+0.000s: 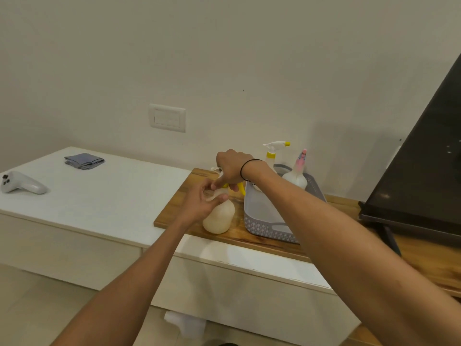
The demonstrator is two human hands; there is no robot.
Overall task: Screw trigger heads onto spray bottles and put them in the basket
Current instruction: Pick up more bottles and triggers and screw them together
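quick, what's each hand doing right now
Left hand: fingers curled round the neck of the translucent white plastic spray bottle.
Right hand: gripping the yellow-and-white trigger head on top of that bottle.

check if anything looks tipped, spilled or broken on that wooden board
Nothing stands out. The bottle being worked on stands upright on the wooden board, held by the left hand while the right hand grips its yellow trigger head. Two finished bottles stand upright in the grey basket. No spills visible.
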